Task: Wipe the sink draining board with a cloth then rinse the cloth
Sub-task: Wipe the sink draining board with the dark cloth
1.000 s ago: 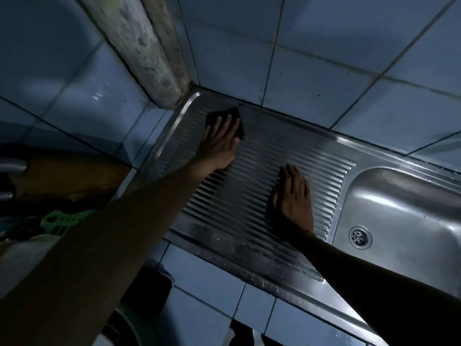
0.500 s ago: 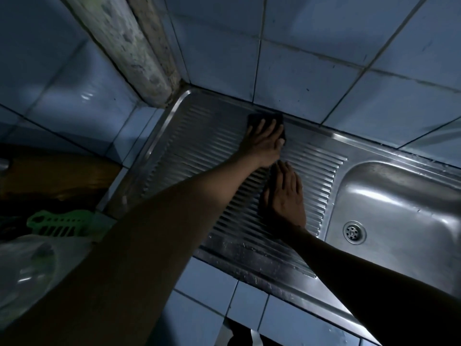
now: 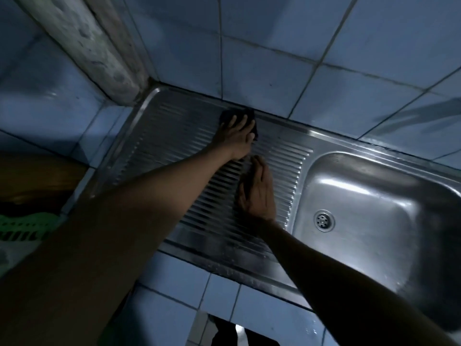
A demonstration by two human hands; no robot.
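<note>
Fingers of the left hand press the dark cloth flat at the draining board's back edge to wipe, while the right hand lies flat for support.

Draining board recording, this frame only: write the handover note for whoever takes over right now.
Left hand: fingers flat, pressing the dark cloth onto the draining board at its far edge by the wall tiles.
Right hand: flat on the ribs, holding nothing.
Sink basin: to the right.
Done: wiping is underway; how much is covered cannot be told.
Left: finish wiping, then rinse the cloth.
</note>
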